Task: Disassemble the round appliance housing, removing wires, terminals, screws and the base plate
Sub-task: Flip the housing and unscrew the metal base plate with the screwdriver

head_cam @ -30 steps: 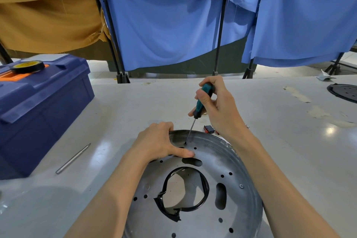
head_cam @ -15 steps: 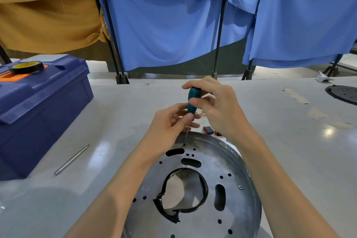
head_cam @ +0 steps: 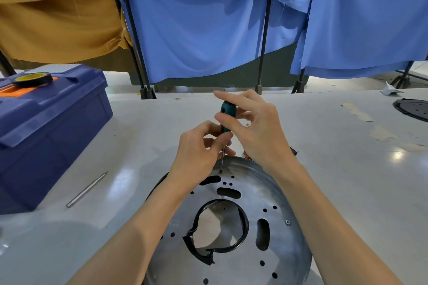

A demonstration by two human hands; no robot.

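The round metal base plate [head_cam: 284, 250] of the housing lies on the white table in front of me, with slots, small holes and a black rubber ring [head_cam: 243, 233] around its centre opening. A teal-handled screwdriver [head_cam: 227, 118] stands upright, its tip on a screw near the plate's far rim [head_cam: 220, 171]. My right hand [head_cam: 257, 129] grips the handle from the right, thumb and fingers around it. My left hand [head_cam: 199, 155] pinches the lower handle and shaft. One more screw [head_cam: 287, 222] sits on the plate's right side.
A blue toolbox [head_cam: 46, 127] with a tape roll [head_cam: 32, 79] on its lid stands at the left. A thin metal rod [head_cam: 86, 189] lies beside it. A black round part [head_cam: 414, 109] sits at the far right edge. Blue and yellow cloths hang behind the table.
My left hand left the plate and rose to pinch the screwdriver shaft. The screwdriver went from tilted to upright, with my right hand regripping its handle higher up.
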